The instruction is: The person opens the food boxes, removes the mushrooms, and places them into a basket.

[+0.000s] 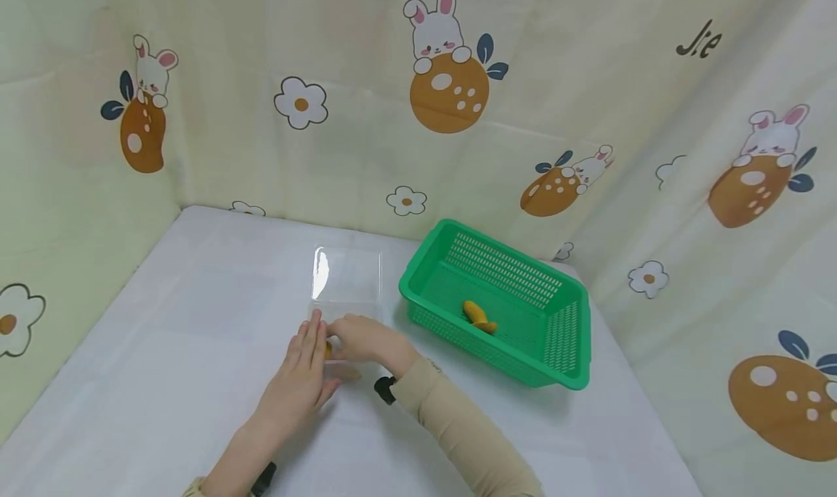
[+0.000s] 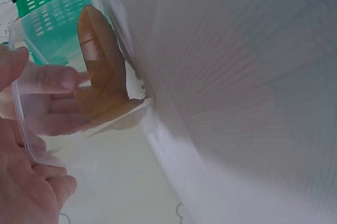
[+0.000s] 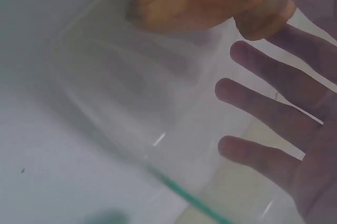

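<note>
A clear plastic box (image 1: 345, 305) lies on the white table with its lid (image 1: 349, 272) folded back away from me. My left hand (image 1: 294, 377) lies along the box's left side, fingers straight, thumb by the near rim. From the right, my right hand (image 1: 366, 339) reaches into the box. Its thumb and index finger pinch a brown-orange mushroom (image 3: 189, 2), while the other fingers spread apart. Through the clear wall in the left wrist view, the mushroom (image 2: 105, 55) shows with its stem upward and its cap low, near the box's bottom.
A green plastic basket (image 1: 425, 309) with slotted walls stands right of the box. Another yellow-brown mushroom (image 1: 477, 315) lies inside it. A cream curtain (image 1: 353, 155) with printed rabbits and flowers hangs behind the table and along its sides.
</note>
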### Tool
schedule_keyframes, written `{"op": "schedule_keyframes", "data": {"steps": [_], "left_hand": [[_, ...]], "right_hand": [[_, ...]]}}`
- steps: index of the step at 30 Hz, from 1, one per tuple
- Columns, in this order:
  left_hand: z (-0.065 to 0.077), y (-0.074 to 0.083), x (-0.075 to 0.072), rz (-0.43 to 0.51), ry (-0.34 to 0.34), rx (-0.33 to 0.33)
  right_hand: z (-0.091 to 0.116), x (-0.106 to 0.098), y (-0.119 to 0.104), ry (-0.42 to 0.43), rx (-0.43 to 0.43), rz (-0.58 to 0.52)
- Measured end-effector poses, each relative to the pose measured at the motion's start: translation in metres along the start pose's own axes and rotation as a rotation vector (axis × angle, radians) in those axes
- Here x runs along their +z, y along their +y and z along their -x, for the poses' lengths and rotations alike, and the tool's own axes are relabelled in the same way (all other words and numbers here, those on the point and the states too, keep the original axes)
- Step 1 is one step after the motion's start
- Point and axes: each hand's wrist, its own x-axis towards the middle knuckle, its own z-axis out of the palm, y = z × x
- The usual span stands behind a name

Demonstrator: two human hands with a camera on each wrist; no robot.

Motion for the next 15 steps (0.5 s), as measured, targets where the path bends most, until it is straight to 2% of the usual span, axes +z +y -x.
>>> {"op": "schedule_keyframes", "data": {"steps": [9, 15], "left_hand": [[-0.0004, 0.0018, 0.0001, -0.013, -0.03, -0.012], [-0.0002, 0.002, -0.0015, -0.035, -0.045, -0.012]], "right_hand": [[-0.0089, 0.0047, 0.0038, 0.022, -0.071, -0.028], [-0.0097, 0.0055, 0.0065, 0.039, -0.073, -0.089]]}}
